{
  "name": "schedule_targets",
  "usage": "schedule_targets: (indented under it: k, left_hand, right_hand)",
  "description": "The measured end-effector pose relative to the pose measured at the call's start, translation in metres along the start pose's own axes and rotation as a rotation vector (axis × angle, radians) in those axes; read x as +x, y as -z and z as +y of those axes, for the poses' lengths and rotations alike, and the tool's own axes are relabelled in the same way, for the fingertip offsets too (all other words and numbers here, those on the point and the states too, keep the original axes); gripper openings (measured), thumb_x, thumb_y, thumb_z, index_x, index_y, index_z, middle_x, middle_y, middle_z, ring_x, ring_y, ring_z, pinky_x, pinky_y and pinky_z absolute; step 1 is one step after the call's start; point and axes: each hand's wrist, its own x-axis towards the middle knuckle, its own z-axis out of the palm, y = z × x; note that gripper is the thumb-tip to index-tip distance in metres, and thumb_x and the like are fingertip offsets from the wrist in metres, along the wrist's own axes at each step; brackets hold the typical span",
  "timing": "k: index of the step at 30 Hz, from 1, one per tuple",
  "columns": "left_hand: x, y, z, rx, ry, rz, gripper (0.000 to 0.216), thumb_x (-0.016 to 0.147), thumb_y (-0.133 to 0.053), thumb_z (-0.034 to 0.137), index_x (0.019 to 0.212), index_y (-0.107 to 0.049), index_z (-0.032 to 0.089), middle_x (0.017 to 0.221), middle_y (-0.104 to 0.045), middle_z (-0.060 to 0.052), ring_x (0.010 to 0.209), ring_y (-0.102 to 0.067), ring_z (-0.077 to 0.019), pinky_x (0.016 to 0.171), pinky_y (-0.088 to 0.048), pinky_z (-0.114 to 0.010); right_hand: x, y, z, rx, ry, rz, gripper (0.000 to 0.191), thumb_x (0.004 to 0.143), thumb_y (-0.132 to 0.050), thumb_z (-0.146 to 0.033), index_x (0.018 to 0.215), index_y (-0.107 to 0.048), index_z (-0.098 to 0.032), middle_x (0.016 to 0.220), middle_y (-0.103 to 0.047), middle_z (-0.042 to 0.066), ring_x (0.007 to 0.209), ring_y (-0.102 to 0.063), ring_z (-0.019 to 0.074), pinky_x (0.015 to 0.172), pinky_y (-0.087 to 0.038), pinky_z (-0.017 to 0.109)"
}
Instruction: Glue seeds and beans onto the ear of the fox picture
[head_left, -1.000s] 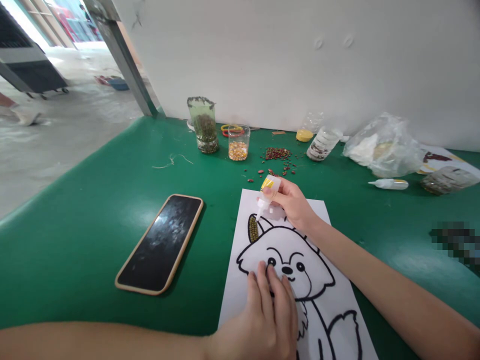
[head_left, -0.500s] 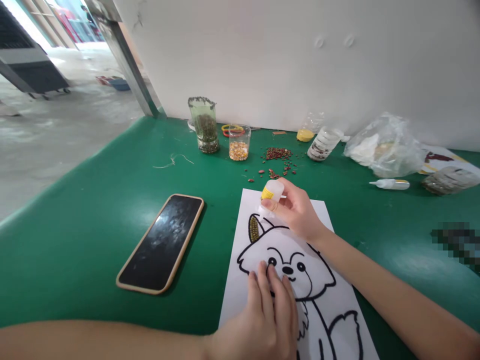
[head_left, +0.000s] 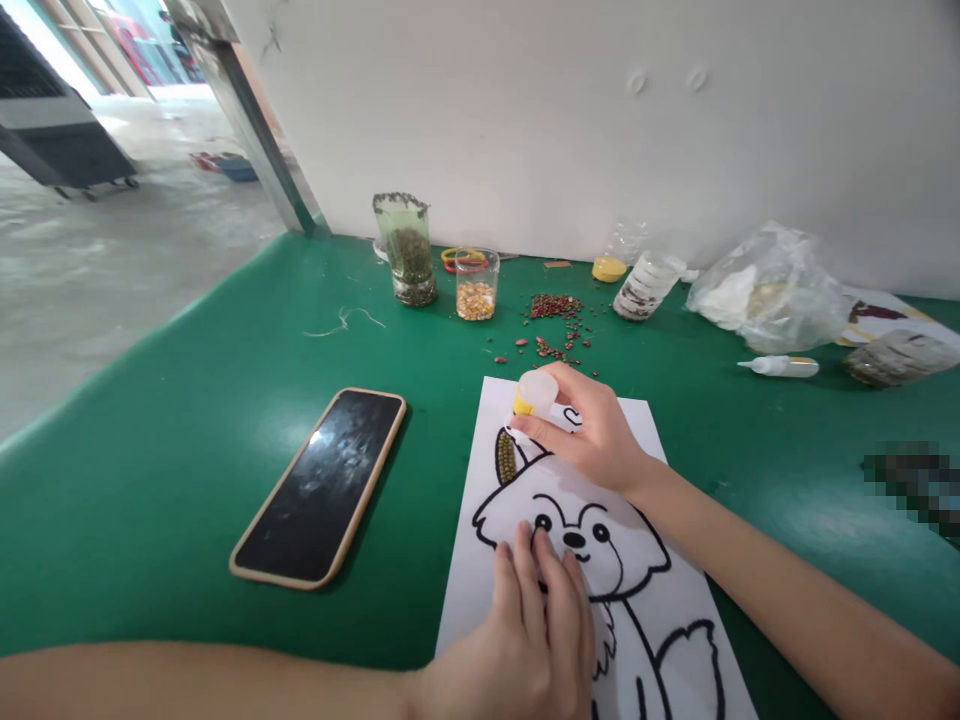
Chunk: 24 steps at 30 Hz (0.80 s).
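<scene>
A white sheet (head_left: 480,580) with a black outline drawing of a cartoon dog lies on the green table (head_left: 187,400). One ear of the drawing is filled with green beans (head_left: 508,457). My right hand (head_left: 592,430) grips a small glue bottle (head_left: 532,395) with a yellow label, tipped nozzle-down over that ear. My left hand (head_left: 529,640) lies flat on the sheet, fingers stretched over the dog's face.
A phone (head_left: 322,485) lies screen up left of the sheet. At the back stand a cup of green beans (head_left: 409,250) and a cup of corn kernels (head_left: 476,285), with scattered red beans (head_left: 559,315), a lying bottle (head_left: 645,285), plastic bags (head_left: 765,290) and another glue bottle (head_left: 780,367).
My right hand has tipped the glue bottle further upright and lowered it toward the bean-filled ear. My left hand has stayed in place on the sheet.
</scene>
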Motion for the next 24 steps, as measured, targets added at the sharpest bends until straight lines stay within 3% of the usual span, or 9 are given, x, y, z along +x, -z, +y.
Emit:
schedule_targets:
  k: [5, 10, 14, 18, 24]
  left_hand:
    - [0.0, 0.0, 0.001, -0.003, -0.006, 0.0, 0.043, 0.084, -0.038, 0.024, 0.114, -0.057, -0.001, 0.1, -0.065, -0.022, 0.087, -0.066, -0.0334, 0.07, -0.05, -0.044]
    - [-0.001, 0.001, 0.001, 0.007, -0.008, 0.0, 0.043, 0.083, -0.04, 0.026, 0.114, -0.057, 0.0, 0.1, -0.064, -0.022, 0.087, -0.066, -0.0328, 0.071, -0.05, -0.045]
    - [-0.001, 0.001, 0.0, 0.012, -0.008, 0.002, 0.043, 0.083, -0.041, 0.026, 0.114, -0.057, 0.0, 0.1, -0.065, -0.021, 0.087, -0.066, -0.0324, 0.07, -0.05, -0.044]
    - [-0.001, 0.001, 0.0, 0.009, -0.008, -0.005, 0.043, 0.083, -0.038, 0.023, 0.114, -0.057, 0.0, 0.1, -0.065, -0.021, 0.088, -0.066, -0.0327, 0.069, -0.051, -0.043]
    - [0.0, 0.002, -0.001, 0.005, -0.009, -0.002, 0.043, 0.083, -0.037, 0.022, 0.114, -0.058, 0.001, 0.1, -0.066, -0.02, 0.087, -0.066, -0.0319, 0.067, -0.053, -0.041]
  right_hand:
    - [0.01, 0.008, 0.007, 0.225, -0.194, 0.135, 0.021, 0.075, -0.066, -0.039, 0.085, -0.058, -0.022, 0.076, -0.056, -0.002, 0.069, -0.051, 0.0121, 0.065, -0.041, 0.026]
    - [0.028, 0.034, 0.03, 0.423, -0.458, 0.332, 0.028, 0.07, -0.068, -0.046, 0.073, -0.056, -0.02, 0.065, -0.053, -0.003, 0.052, -0.043, 0.0088, 0.046, -0.032, 0.024]
    - [0.033, 0.055, 0.048, 0.592, -0.598, 0.45, 0.028, 0.063, -0.07, -0.041, 0.075, -0.056, -0.021, 0.075, -0.062, 0.001, 0.061, -0.055, 0.012, 0.051, -0.042, 0.024]
    - [0.03, 0.062, 0.061, 0.49, -0.523, 0.502, 0.029, 0.058, -0.072, -0.028, 0.081, -0.056, -0.021, 0.086, -0.065, 0.002, 0.078, -0.061, 0.0157, 0.063, -0.048, 0.026]
    - [0.027, 0.07, 0.078, -0.085, -0.193, 0.578, 0.038, 0.061, -0.074, -0.029, 0.093, -0.055, -0.021, 0.093, -0.064, 0.003, 0.084, -0.062, 0.0189, 0.08, -0.05, 0.039]
